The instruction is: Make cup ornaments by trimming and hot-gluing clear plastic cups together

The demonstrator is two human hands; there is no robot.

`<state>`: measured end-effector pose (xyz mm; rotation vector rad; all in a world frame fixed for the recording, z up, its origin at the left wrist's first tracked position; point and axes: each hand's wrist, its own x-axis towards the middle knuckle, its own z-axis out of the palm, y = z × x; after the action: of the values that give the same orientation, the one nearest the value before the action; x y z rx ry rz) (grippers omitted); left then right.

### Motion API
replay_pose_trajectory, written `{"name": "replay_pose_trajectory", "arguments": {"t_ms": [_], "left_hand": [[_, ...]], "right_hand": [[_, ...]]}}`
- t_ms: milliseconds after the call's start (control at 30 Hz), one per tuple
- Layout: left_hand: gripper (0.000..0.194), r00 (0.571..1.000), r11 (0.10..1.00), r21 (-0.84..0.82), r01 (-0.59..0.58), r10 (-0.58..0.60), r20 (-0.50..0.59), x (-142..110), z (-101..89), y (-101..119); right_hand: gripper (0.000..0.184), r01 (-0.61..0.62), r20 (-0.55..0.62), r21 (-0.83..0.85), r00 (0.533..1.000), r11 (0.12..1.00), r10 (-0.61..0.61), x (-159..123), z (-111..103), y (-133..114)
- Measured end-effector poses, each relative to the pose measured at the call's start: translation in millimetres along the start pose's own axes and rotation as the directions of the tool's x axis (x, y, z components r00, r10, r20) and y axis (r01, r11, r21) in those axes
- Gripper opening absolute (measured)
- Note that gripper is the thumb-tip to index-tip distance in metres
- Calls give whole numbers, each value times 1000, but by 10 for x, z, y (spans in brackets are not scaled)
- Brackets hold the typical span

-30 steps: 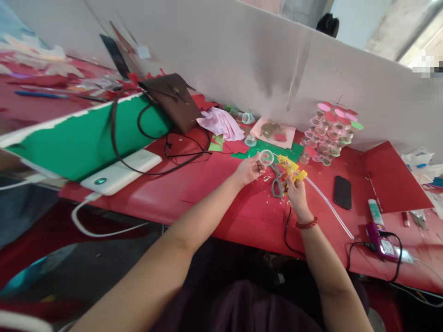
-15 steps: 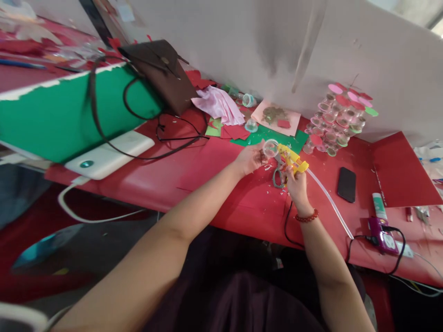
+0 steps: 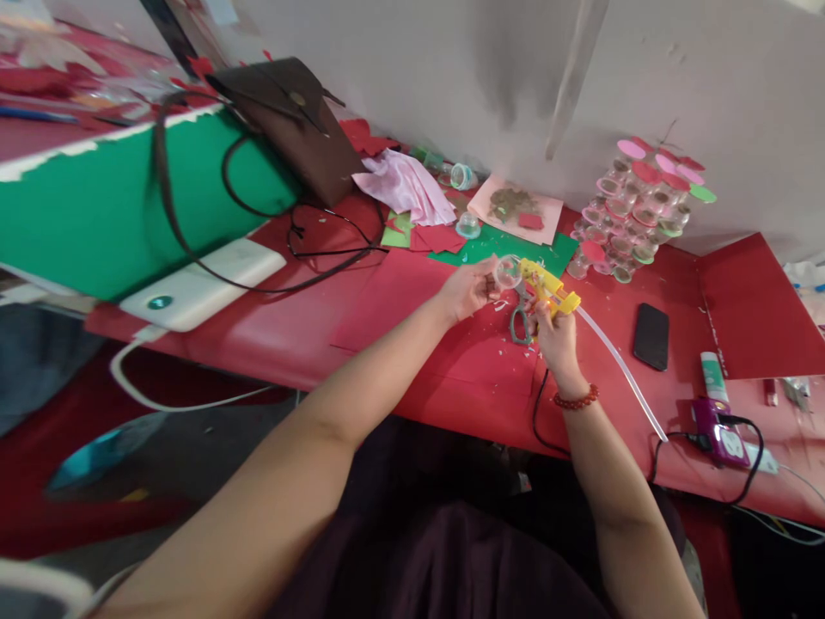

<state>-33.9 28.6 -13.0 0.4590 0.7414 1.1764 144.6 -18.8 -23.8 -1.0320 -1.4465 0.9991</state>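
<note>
My left hand (image 3: 469,291) pinches a small clear plastic cup (image 3: 507,271) over the red table (image 3: 400,344). My right hand (image 3: 558,338) grips a yellow glue gun (image 3: 546,291), whose nozzle points at the cup. A clear glue stick (image 3: 622,370) trails back from the gun. Grey-handled scissors (image 3: 519,321) lie on the table just under the two hands. A black cord (image 3: 538,417) runs from the gun over the table's front edge.
A stack of clear cups with pink and green lids (image 3: 638,211) stands by the white wall. A black phone (image 3: 650,335), a glue tube (image 3: 712,374), a purple charger (image 3: 718,430), a brown bag (image 3: 290,120), green board (image 3: 116,206), pink cloth (image 3: 406,185) and paper scraps lie around.
My left hand has brought the cup closer to the glue gun's nozzle. The view has shifted a little; both hands stay at the same spot on the table.
</note>
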Motion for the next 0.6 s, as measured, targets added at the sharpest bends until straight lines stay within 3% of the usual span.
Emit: {"name": "replay_pose_trajectory", "arguments": {"t_ms": [600], "left_hand": [[34, 1000, 1000, 14, -15, 15, -13, -31, 32, 36]], "right_hand": [[60, -19, -46, -38, 999, 999, 17, -22, 0, -50]]}}
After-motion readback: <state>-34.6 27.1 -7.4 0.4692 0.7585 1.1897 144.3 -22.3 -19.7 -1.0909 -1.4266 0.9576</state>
